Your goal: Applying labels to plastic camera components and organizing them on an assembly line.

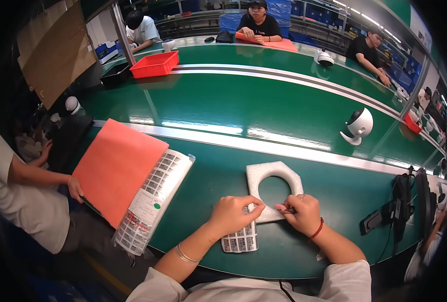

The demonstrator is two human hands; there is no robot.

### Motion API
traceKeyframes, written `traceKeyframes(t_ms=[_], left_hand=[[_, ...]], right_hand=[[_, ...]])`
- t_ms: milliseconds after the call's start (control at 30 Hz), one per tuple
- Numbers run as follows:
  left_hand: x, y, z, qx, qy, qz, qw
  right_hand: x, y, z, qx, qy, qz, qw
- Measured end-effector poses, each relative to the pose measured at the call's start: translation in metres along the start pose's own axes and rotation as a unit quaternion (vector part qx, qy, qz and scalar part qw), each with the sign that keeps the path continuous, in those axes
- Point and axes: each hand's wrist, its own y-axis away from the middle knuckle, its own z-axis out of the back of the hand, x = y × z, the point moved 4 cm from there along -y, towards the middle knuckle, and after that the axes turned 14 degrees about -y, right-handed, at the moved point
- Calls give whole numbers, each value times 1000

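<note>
A white foam block (pixel 260 177) with a large round hole lies on the green bench in front of me. My left hand (pixel 232 215) is closed in a pinch near the block's lower left side; what its fingertips hold, if anything, is too small to make out. Partly beneath that hand is a sheet of printed labels (pixel 241 241). My right hand (pixel 304 214) is closed at the block's lower right edge. A thin dark pointed tool (pixel 286 210) pokes out of its fingers toward my left hand; its kind is unclear.
At left, an orange sheet (pixel 120 166) partly covers plastic-wrapped label sheets (pixel 155 201); a neighbour's hand (pixel 75 190) touches it. Black straps and cable (pixel 400 201) lie at right. A white camera-like device (pixel 360 125) and a red bin (pixel 154 64) stand farther back. People sit across.
</note>
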Motion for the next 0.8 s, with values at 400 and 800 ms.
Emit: traceKeyframes(t_ms=[400, 800], left_hand=[[2, 2, -2, 18, -8, 19, 1000], [-10, 17, 18, -265, 51, -49, 962]], right_hand=[[-2, 1, 0, 5, -13, 2, 1000], [33, 8, 2, 34, -108, 121, 986]])
